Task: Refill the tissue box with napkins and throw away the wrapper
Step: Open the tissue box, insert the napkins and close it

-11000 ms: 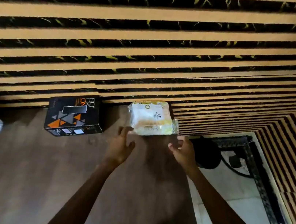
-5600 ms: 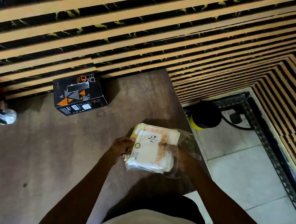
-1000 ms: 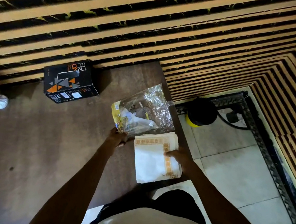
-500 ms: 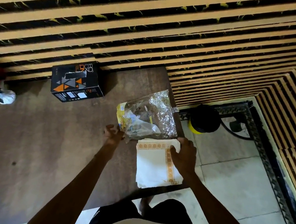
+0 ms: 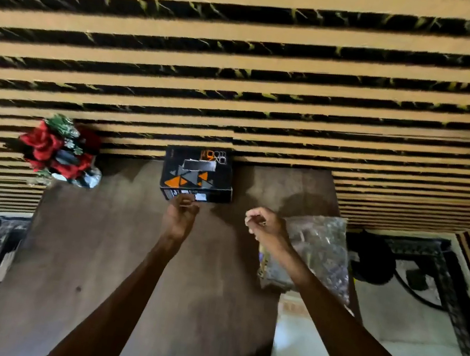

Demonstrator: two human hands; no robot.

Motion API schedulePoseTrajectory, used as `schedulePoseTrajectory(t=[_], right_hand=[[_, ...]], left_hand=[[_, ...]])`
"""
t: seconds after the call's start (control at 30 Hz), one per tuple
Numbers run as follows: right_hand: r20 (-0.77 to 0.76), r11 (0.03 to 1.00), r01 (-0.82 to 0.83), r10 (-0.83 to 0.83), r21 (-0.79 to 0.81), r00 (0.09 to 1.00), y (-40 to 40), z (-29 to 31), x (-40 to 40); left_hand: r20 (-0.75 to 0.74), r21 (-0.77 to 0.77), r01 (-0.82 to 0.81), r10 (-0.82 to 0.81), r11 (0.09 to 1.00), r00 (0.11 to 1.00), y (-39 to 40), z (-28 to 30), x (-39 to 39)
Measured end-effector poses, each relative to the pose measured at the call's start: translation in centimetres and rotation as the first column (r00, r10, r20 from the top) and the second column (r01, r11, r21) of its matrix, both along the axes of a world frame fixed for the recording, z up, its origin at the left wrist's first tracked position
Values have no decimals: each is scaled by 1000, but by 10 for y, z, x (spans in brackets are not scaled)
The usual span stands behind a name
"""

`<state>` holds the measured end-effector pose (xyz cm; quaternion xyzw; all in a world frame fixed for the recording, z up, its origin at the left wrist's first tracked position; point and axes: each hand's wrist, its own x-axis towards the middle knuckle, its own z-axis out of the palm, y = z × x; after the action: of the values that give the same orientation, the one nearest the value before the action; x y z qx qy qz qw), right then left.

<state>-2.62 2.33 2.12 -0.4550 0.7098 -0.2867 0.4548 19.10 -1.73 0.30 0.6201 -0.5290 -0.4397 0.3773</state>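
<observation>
Reaching toward the tissue box [image 5: 197, 176], I had my left hand [image 5: 180, 215] at its near bottom edge, fingertips touching or almost touching the front face; whether they gripped anything I cannot tell through the blur. The box was black with orange and grey triangles and stood on the brown surface [image 5: 99, 264], its back against the striped wall [image 5: 245, 57]. To the right of the box, my right hand [image 5: 265, 223] hung above the surface with fingers loosely curled, grasping nothing and apart from the box. Farther right of the box and nearer to me lay the clear crinkled wrapper [image 5: 317, 251], partly under my right forearm. Nearer still, at the surface's right edge, sat the pale stack of napkins [image 5: 297, 324], dim and blurred. Left of the box, by the wall, stood a bunch of red flowers [image 5: 54, 151].
</observation>
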Motion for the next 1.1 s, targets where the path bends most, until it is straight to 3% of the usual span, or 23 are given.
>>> schedulePoseTrajectory(t=[0.1,0.17,0.27,0.37,0.43,0.57,0.63,0.83,0.97,1.1], right_hand=[[-1,999,-13,13,31,1000,-51,-6,30],[15,996,2,-3,91,1000,-77,-6,43],[50,983,60,-70,176,996,-100,-12,53],[55,960,118,-136,253,989,-115,-23,63],[5,961,120,-125,250,992,-113,-27,68],[-19,969,90,-88,231,996,-78,-37,75],[-58,966,92,-81,241,995,-49,-61,72],[-53,977,84,-75,194,996,54,-26,98],[-143,981,13,15,192,990,122,-26,96],[-29,985,38,-34,166,999,166,-24,100]], left_hand=[[121,-49,-96,102,994,987,-39,10,27],[216,45,-139,126,989,968,-62,15,39],[80,247,-69,51,966,996,-87,5,55],[-25,299,111,-108,948,994,-99,-5,64],[-51,272,146,-138,951,989,-95,-4,61],[-152,205,122,-91,971,984,-58,-9,72],[-172,250,99,-57,963,983,-25,-18,83],[-118,286,70,-38,956,992,73,-18,103],[-35,284,59,-51,957,998,134,-10,110],[-13,324,29,-26,946,1000,180,-14,119]])
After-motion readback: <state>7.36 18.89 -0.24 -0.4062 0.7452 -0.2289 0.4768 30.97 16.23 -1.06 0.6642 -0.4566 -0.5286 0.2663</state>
